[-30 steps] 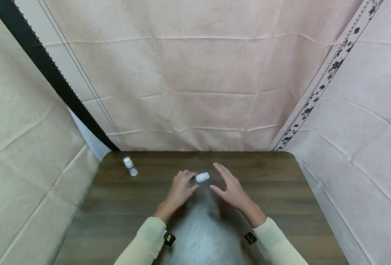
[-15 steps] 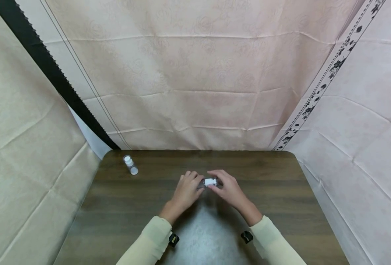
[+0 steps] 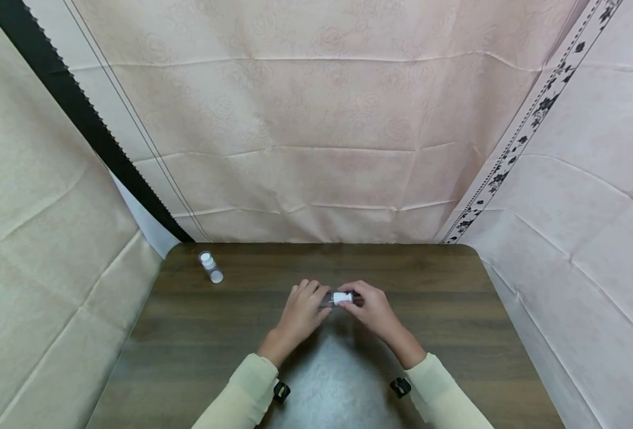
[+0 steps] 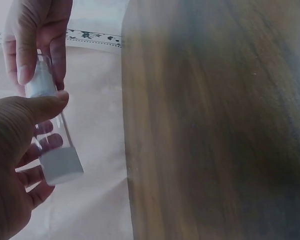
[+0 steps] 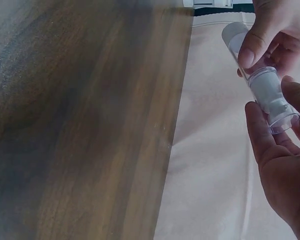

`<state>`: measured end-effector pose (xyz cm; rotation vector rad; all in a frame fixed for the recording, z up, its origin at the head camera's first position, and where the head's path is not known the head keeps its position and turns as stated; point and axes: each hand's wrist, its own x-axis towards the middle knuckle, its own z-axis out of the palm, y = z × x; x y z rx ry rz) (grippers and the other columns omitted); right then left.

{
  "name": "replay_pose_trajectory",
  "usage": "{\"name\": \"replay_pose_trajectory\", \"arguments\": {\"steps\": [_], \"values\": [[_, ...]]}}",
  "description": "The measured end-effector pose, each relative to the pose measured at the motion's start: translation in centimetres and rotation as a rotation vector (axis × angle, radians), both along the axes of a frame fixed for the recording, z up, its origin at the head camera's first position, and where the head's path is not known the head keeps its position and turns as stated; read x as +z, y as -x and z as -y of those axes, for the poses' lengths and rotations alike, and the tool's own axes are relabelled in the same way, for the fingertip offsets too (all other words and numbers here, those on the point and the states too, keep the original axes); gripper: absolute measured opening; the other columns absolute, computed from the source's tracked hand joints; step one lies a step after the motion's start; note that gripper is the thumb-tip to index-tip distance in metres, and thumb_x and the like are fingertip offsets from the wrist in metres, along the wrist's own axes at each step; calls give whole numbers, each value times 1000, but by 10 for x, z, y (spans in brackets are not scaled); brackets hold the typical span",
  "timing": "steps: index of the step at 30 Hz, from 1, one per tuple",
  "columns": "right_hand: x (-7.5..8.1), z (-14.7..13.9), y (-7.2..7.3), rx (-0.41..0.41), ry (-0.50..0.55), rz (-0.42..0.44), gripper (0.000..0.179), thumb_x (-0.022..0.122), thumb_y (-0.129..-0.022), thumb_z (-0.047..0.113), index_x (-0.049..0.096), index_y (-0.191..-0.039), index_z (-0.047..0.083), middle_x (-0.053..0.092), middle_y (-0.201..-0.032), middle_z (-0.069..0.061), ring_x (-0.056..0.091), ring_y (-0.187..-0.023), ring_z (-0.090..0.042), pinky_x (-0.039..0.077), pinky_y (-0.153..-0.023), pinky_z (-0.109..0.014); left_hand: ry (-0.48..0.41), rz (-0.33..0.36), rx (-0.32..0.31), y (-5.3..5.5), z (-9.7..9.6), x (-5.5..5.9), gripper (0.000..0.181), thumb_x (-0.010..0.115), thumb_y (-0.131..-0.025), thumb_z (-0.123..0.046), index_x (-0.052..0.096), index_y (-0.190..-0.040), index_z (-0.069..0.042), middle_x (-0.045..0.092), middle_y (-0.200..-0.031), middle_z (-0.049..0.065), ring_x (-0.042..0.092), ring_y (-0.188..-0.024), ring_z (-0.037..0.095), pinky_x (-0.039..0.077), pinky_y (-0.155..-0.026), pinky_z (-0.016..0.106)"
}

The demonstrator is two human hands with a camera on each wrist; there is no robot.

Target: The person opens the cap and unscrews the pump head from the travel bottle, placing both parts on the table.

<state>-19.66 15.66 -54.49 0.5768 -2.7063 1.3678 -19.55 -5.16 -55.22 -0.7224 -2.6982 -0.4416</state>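
Note:
Over the table, my left hand (image 3: 300, 313) grips a small clear bottle (image 3: 342, 297) by its body, thumb across it and fingers behind. The bottle lies tilted sideways between both hands. Its white base (image 4: 61, 166) sticks out past the left fingers in the left wrist view. At the other end is a white collar (image 5: 266, 89) with a clear cap (image 5: 284, 121) around the top. My right hand (image 3: 378, 313) pinches this capped end between thumb and fingers. Parts of the bottle's body are hidden behind the left thumb.
A second small bottle (image 3: 210, 267) with a white top and white base is on the table's back left corner. The dark wooden table (image 3: 429, 274) has rounded back corners. Pale cloth (image 3: 316, 119) hangs behind it and along both sides.
My right hand came in from the right, apart from the bottle at first, and took hold of its capped end. My left hand moved slightly right with the bottle, which turned more level.

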Motion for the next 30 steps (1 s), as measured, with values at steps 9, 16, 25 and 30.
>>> {"name": "replay_pose_trajectory", "arguments": {"steps": [9, 16, 25, 30], "values": [[-2, -4, -2, -28, 23, 1, 23, 80, -91, 16, 75, -113, 14, 72, -109, -1, 71, -95, -14, 61, -79, -26, -8, 29, -32, -5, 8, -4, 44, 86, -86, -31, 69, -123, -13, 69, -111, 1, 64, -98, 17, 57, -88, 35], [-4, -6, -3, -15, 37, 8, 22, 80, -91, 16, 75, -113, 15, 73, -109, -1, 72, -95, -14, 61, -79, -26, 12, -14, -75, -5, 9, -6, 41, 85, -88, -28, 70, -121, -10, 72, -112, 3, 67, -98, 18, 59, -88, 37], [-6, -14, -2, 32, 64, 27, 21, 79, -91, 17, 75, -112, 17, 74, -110, -3, 73, -95, -15, 61, -78, -24, -5, -47, -130, -4, 10, -6, 38, 86, -86, -26, 75, -120, -11, 77, -112, 2, 71, -97, 17, 60, -84, 36], [-6, -17, -2, 68, 66, 19, 22, 77, -93, 17, 75, -114, 13, 74, -111, -6, 73, -96, -21, 61, -77, -25, -10, -40, -150, -2, 11, -6, 38, 85, -87, -26, 75, -121, -11, 77, -112, 3, 71, -97, 17, 60, -85, 35]]}}
